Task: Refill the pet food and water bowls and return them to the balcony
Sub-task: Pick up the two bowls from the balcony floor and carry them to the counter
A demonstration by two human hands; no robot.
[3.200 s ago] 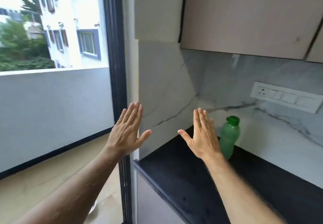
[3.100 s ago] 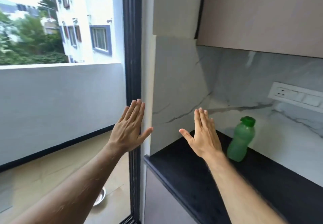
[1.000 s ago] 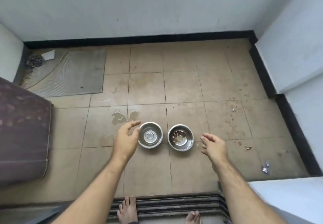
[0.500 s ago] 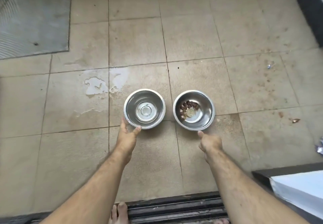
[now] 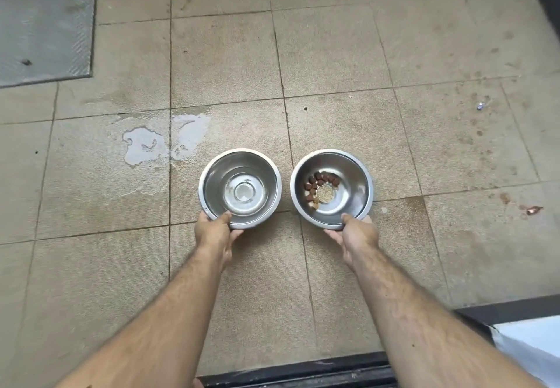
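Note:
Two steel bowls stand side by side on the tiled balcony floor. The left water bowl (image 5: pixel 257 172) holds a shallow film of water. The right food bowl (image 5: pixel 351 172) holds several brown kibble pieces (image 5: pixel 318 183) along its left inside. My left hand (image 5: pixel 215 233) grips the near rim of the water bowl, thumb over the edge. My right hand (image 5: pixel 357 233) grips the near rim of the food bowl the same way.
A wet patch (image 5: pixel 160 142) lies on the tiles left of the bowls. A grey mat (image 5: pixel 42 21) covers the far left corner. The dark sliding-door track (image 5: pixel 303 372) runs along the bottom, with a white wall corner (image 5: pixel 533 348) at bottom right.
From raised palms in the kitchen, I turned to the balcony floor. Over the last second both hands reached down and closed on the near rims of the two bowls.

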